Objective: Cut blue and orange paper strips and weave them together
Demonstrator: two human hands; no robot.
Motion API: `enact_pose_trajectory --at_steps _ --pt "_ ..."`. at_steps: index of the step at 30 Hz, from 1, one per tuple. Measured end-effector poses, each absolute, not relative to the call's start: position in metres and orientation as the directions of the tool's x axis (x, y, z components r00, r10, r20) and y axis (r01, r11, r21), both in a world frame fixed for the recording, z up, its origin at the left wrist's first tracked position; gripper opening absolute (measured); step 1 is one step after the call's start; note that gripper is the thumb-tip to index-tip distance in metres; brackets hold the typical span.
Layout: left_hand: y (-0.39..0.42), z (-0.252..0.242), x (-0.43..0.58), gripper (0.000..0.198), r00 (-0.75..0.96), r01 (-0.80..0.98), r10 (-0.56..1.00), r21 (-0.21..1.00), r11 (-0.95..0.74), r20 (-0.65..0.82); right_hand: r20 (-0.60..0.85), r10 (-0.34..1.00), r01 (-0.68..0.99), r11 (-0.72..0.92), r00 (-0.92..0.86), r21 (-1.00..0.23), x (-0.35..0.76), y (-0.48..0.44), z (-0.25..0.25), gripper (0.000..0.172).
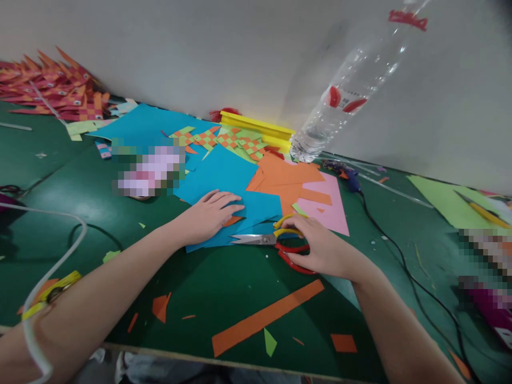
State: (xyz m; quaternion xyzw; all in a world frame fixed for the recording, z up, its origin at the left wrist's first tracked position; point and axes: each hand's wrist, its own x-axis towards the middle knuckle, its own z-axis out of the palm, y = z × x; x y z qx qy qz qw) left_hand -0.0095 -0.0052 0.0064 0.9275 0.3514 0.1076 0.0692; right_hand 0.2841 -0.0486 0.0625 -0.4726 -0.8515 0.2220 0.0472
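My left hand (210, 216) lies flat, fingers stretched out, on sheets of blue paper (260, 205) near the middle of the table. A small orange scrap (233, 220) shows by its fingertips. In my right hand (316, 242) is a pair of scissors (260, 239) with yellow and red handles, the blades slightly apart and pointing left along the blue paper's front edge. Behind my hands, orange paper (280, 176) overlaps a pink sheet (338, 205). Several woven green-and-orange paper fish (228, 140) rest at the back of the blue paper.
A clear plastic bottle (340, 106) leans by the wall, beside a yellow holder (258, 128). Woven red-orange pieces (60, 88) are piled back left. A black cable (394, 245) crosses the right side. An orange strip (268, 318) and several scraps lie at the front. A blurred phone-like object (150, 170) lies left.
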Motion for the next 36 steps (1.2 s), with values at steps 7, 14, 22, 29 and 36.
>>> enact_pose_trajectory --at_steps 7,14,22,29,36 --pt "-0.005 0.006 -0.01 0.039 0.734 0.638 0.662 0.18 -0.749 0.151 -0.104 0.826 0.782 0.472 -0.554 -0.407 0.281 -0.049 0.062 0.035" --pt "-0.006 0.007 -0.008 0.042 0.72 0.643 0.673 0.202 -0.738 0.169 -0.051 0.806 0.756 0.529 -0.59 -0.387 0.273 -0.049 0.06 0.036" --pt "-0.008 0.016 -0.006 0.043 0.714 0.665 0.69 0.195 -0.721 0.115 -0.001 0.784 0.743 0.588 -0.621 -0.321 0.271 -0.047 0.057 0.038" --pt "-0.007 0.014 -0.006 0.043 0.715 0.66 0.687 0.2 -0.724 0.129 0.033 0.759 0.717 0.628 -0.651 -0.301 0.271 -0.043 0.058 0.036" --pt "-0.007 0.012 -0.006 0.047 0.72 0.656 0.679 0.179 -0.733 0.141 0.021 0.756 0.715 0.628 -0.654 -0.307 0.27 -0.041 0.056 0.036"
